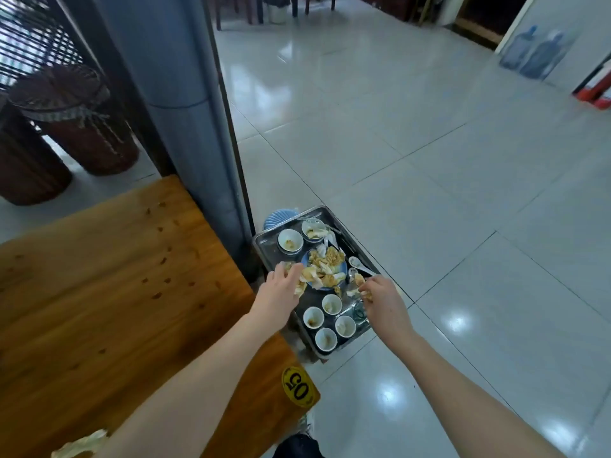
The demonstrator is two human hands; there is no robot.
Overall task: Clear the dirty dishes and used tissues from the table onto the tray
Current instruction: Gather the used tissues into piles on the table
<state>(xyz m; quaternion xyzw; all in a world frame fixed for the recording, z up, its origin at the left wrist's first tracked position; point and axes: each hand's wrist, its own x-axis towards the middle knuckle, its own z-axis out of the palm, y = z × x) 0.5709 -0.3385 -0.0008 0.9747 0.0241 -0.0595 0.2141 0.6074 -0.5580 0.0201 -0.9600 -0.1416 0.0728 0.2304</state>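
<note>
- Left hand point(281, 287) grips crumpled stained tissues point(305, 276) over the heaped blue plate point(305, 259).
- Right hand point(383, 299) pinches another wad point(353, 292).
- Both are above the steel tray point(267, 251), whose long axis points away from the person, beside the wooden table point(115, 276).

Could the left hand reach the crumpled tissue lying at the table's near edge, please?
Probably yes: the tissue lies uncovered on the table beside that forearm, though the left hand first must drop the wad it grips.

The tray point(266, 251) is shiny metal, holding glazed cups point(313, 317) and crumpled paper tissues point(325, 259). At 9 o'clock, the table point(115, 276) is smooth varnished wood; the floor tiles point(429, 160) are glossy.
</note>
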